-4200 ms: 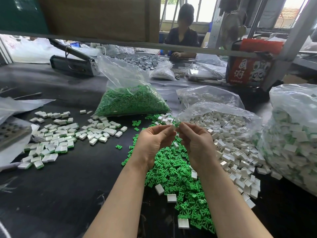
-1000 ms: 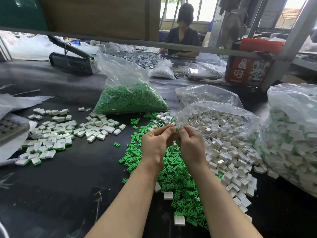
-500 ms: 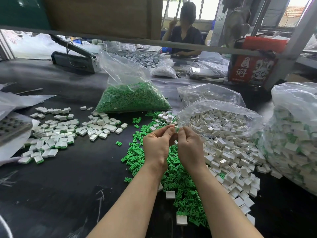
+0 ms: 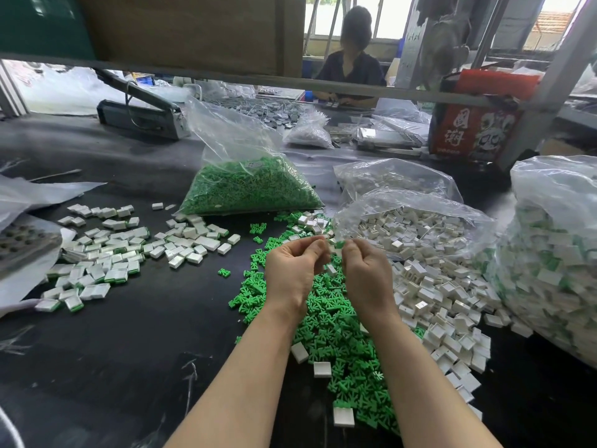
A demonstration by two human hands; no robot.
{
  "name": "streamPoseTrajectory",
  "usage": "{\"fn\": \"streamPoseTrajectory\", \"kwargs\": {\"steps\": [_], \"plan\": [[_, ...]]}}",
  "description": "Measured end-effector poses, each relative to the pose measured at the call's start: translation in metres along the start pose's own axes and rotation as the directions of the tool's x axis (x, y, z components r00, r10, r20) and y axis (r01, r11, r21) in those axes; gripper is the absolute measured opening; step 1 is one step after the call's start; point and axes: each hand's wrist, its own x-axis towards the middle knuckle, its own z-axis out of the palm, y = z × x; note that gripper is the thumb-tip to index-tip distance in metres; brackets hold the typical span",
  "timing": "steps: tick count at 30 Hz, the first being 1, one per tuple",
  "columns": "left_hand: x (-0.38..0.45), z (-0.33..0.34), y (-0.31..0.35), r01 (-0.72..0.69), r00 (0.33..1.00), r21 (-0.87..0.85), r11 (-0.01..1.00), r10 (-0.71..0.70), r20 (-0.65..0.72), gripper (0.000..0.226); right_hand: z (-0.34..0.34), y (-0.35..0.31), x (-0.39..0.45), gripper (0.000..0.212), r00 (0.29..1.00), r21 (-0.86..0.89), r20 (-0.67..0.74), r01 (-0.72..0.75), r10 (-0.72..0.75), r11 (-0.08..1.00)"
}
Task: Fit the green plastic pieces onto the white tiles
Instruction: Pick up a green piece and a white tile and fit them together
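- Head view has both of my hands raised over the loose green heap (image 4: 336, 321), which I take as my landmark; the left hand (image 4: 292, 273) and right hand (image 4: 366, 276) meet just above its far end
- Both hands are curled tight, fingertips pinched together on one small assembly: a green piece (image 4: 340, 244) shows between the fingertips, with a sliver of white tile (image 4: 332, 249) under it; how far it is seated I cannot tell, the fingers hide the joint
- To do this press well, I would judge: hold the tile square with one hand, line the green piece up flat over it, then push evenly with the thumb so no corner rides up
- Keep the pinch near the edges so the face stays visible for a check
- Supply sits close: loose white tiles (image 4: 442, 305) spill just right of the heap from an open bag (image 4: 416, 202)
- Finished tiles (image 4: 106, 253) lie well left of the heap, so the done one should go there, apart from the raw stock
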Motion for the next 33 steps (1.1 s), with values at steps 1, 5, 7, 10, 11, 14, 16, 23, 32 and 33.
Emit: {"fn": "streamPoseTrajectory", "kwargs": {"steps": [1,5,7,10,11,14,16,23,32,33], "plan": [[0.002,-0.002,0.001,0.01,0.999,-0.006,1.0,-0.01,-0.034,0.008,-0.003,0.0,0.001,0.038,0.999,0.026,-0.034,-0.019,0.02,0.999],[0.003,-0.005,0.004,0.057,0.997,-0.064,0.996,-0.06,-0.045,0.004,-0.009,0.003,0.004,0.039,0.997,0.1,-0.052,-0.044,0.05,0.994],[0.0,-0.002,0.004,0.07,0.997,-0.069,0.995,-0.071,-0.013,0.005,-0.005,0.001,0.003,0.04,0.999,0.103,-0.013,-0.035,0.036,0.994],[-0.001,0.0,0.004,0.074,0.997,-0.071,0.995,-0.073,0.011,0.007,-0.001,0.001,0.003,0.04,1.0,0.073,0.022,0.002,-0.004,0.997],[-0.001,0.0,0.005,0.074,0.997,-0.072,0.995,-0.073,0.015,0.007,-0.001,0.001,0.003,0.04,1.0,0.07,0.027,0.013,-0.014,0.997],[-0.003,0.002,0.005,0.069,0.996,-0.054,0.996,-0.066,0.052,0.007,0.0,0.002,0.002,0.044,0.999,0.079,0.04,0.031,-0.034,0.996],[-0.004,0.004,0.005,0.069,0.995,-0.036,0.997,-0.066,0.075,0.007,0.0,0.001,0.002,0.049,0.998,0.075,0.055,0.037,-0.041,0.997],[-0.004,0.002,0.006,0.061,0.994,-0.032,0.998,-0.058,0.096,0.008,0.0,0.003,0.002,0.045,0.998,0.089,0.053,0.033,-0.038,0.995],[-0.005,0.001,0.006,0.021,0.995,-0.038,0.999,-0.017,0.095,0.01,0.002,0.006,0.002,0.034,0.994,0.072,0.104,0.035,-0.042,0.997],[-0.005,0.001,0.005,0.017,0.996,-0.045,0.999,-0.013,0.087,0.01,0.002,0.006,0.002,0.031,0.993,0.07,0.111,0.033,-0.041,0.997]]}}
